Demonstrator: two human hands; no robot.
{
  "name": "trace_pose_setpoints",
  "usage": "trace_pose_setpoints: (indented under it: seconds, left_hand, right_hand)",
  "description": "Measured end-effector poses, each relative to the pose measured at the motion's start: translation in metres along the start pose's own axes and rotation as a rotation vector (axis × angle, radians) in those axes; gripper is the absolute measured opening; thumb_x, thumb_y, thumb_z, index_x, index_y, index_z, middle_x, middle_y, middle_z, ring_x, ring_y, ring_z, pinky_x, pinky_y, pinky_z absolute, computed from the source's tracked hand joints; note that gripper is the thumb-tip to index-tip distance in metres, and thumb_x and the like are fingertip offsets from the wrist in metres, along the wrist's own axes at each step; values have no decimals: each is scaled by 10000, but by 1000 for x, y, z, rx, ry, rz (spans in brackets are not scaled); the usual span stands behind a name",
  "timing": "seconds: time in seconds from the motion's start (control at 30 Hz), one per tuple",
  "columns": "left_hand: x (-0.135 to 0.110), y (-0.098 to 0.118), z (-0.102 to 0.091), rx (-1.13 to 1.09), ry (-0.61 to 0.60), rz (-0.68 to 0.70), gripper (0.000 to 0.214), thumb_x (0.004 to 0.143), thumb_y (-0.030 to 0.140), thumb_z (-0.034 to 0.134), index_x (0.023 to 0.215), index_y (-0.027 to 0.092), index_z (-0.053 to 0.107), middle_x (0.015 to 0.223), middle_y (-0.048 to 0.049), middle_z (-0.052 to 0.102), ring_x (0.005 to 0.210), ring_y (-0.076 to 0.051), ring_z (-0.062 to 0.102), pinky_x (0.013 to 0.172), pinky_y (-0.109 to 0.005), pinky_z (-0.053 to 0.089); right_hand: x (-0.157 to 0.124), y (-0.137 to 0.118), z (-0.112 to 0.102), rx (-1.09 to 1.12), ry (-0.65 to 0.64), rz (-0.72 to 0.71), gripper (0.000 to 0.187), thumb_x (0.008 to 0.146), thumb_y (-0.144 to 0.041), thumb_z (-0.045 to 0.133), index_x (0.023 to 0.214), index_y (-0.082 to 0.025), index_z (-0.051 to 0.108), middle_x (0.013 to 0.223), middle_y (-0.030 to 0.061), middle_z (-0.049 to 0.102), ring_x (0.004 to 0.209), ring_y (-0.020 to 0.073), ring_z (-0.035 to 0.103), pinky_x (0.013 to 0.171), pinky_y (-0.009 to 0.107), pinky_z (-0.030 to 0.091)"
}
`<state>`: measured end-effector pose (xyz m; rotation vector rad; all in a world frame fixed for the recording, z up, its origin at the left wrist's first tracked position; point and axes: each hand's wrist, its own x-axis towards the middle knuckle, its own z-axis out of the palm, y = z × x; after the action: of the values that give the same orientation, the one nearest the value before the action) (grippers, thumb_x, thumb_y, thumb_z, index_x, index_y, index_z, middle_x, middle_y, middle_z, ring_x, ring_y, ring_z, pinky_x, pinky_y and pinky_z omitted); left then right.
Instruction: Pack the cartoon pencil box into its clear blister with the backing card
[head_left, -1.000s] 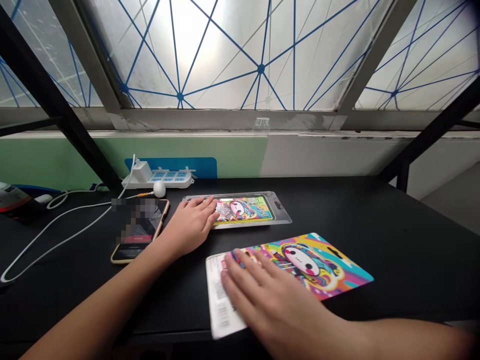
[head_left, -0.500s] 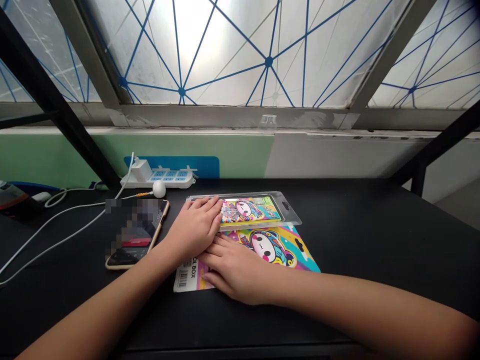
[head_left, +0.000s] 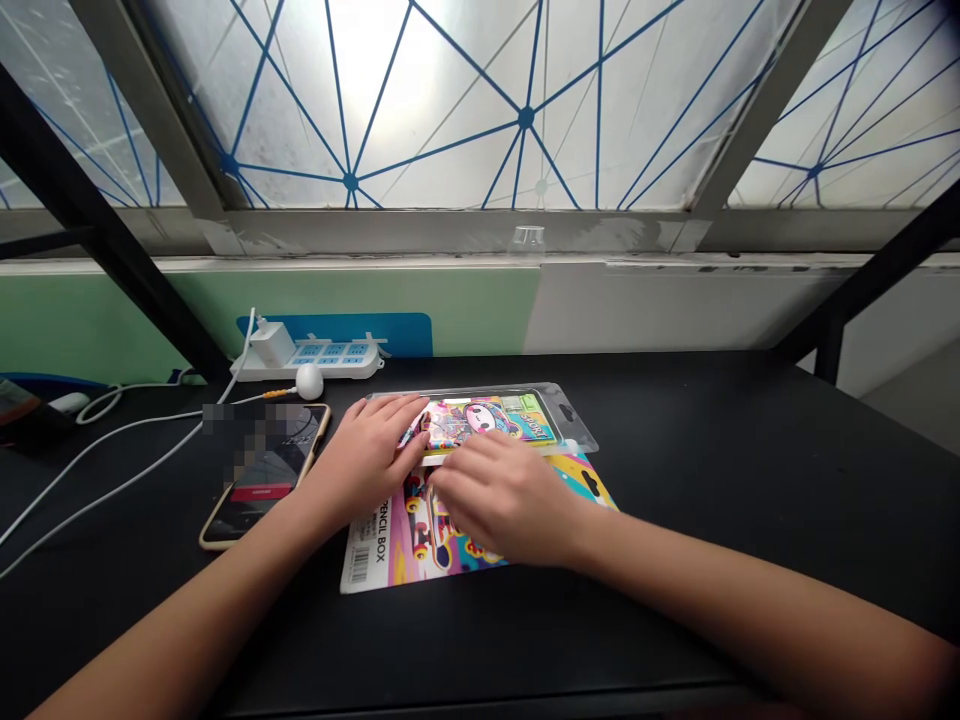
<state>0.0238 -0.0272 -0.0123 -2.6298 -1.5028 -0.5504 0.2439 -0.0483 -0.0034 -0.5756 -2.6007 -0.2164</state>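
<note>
Nearest, on the black table (head_left: 450,660), lies a colourful printed card (head_left: 431,550) lettered "PENCIL BOX", its far edge meeting or running under the clear package (head_left: 517,412), though which cannot be told. The right hand (head_left: 506,490) rests over the card at the package's near edge, fingers bent and close together; its fingertips are hidden, so whether they pinch anything cannot be told. The left hand (head_left: 367,450) lies across the package's left end, fingers stretched out, thumb apart. The step in hand seems to be bringing card and package together; any further move would call for the left hand to steady the package while the right works at its near edge. The phone (head_left: 274,480), just left of the left hand, leaves least room on that side. Beyond it are a white cable (head_left: 154,470), a small white ball (head_left: 310,381) and a power strip (head_left: 337,358) by the wall.
</note>
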Motion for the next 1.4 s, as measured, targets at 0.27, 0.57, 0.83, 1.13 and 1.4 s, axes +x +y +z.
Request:
trace_pose_setpoints:
  seconds: [0.27, 0.57, 0.83, 1.13, 1.4]
  left_hand:
    - [0, -3, 0, -15, -43, -30, 480, 1045, 406, 412, 1445, 160, 509, 1475, -125, 581, 1368, -300, 494, 1131, -533, 378]
    - [0, -3, 1, -36, -32, -46, 482, 1038, 415, 419, 1460, 191, 481, 1476, -115, 574, 1369, -298, 484, 1139, -520, 364]
    - [1, -2, -2, -50, -24, -40, 498, 1037, 430, 431, 1457, 169, 485, 1465, -130, 580, 1357, -308, 485, 1113, -517, 394]
    - [1, -12, -11, -37, 79, -50, 574, 989, 484, 571, 1456, 165, 479, 1436, -150, 594, 1321, -312, 534, 1102, -512, 421]
    - [-1, -13, -26, -53, 285, 110, 395, 929, 350, 705, 1284, 192, 629, 1116, -115, 685, 1064, -285, 628, 950, -462, 530]
  right_hand:
    - [-22, 99, -32, 101, -342, 539, 473, 901, -559, 637, 1190, -187, 685, 1180, 153, 649, 1097, 333, 587, 890, 458, 509]
    - [-23, 110, -27, 175, -410, 567, 555, 841, -637, 654, 1216, -229, 683, 1182, 136, 614, 1117, 345, 545, 952, 520, 482]
    - [-21, 111, -21, 95, -366, 555, 458, 841, -580, 700, 1114, -213, 682, 1155, 149, 615, 1109, 359, 538, 938, 526, 464]
    - [-26, 93, -26, -10, -161, 466, 396, 818, -510, 758, 1065, -235, 615, 1180, 128, 645, 1085, 346, 585, 913, 510, 488]
    - [-38, 68, -40, -49, 113, 280, 229, 950, -217, 602, 1176, -228, 566, 1094, 107, 699, 1024, 298, 649, 987, 539, 494]
